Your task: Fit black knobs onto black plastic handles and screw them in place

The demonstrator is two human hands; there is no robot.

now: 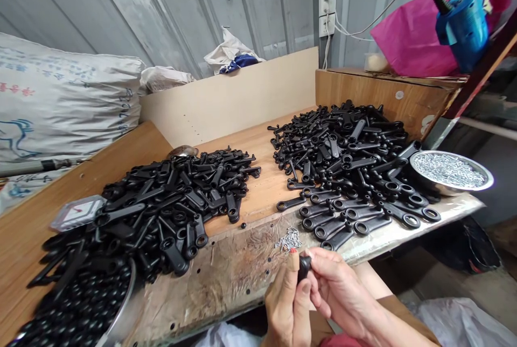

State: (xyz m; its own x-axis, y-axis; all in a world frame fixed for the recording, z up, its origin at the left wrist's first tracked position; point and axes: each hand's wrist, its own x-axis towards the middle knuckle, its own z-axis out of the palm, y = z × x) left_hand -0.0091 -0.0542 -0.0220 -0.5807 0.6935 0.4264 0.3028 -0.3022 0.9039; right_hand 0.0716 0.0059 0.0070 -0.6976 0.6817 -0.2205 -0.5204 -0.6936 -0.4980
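My left hand (286,301) and my right hand (341,287) meet at the front edge of the bench, fingers closed around one black plastic part (304,268). Only a dark, rounded bit of it shows between the fingertips; the rest is hidden. Tan tape wraps a finger of my left hand. Just beyond my fingers lies a small heap of silver rivets or pins (288,239). To its right, black crank handles (374,224) with ring-shaped ends lie side by side on the bench.
A big pile of black crank handles (335,145) fills the back right, another pile (173,201) the left. A metal bowl (487,181) of silver pins stands at the right edge. Bottom left, a basin (128,296) holds round black knobs (81,298). Boards (234,104) wall the back.
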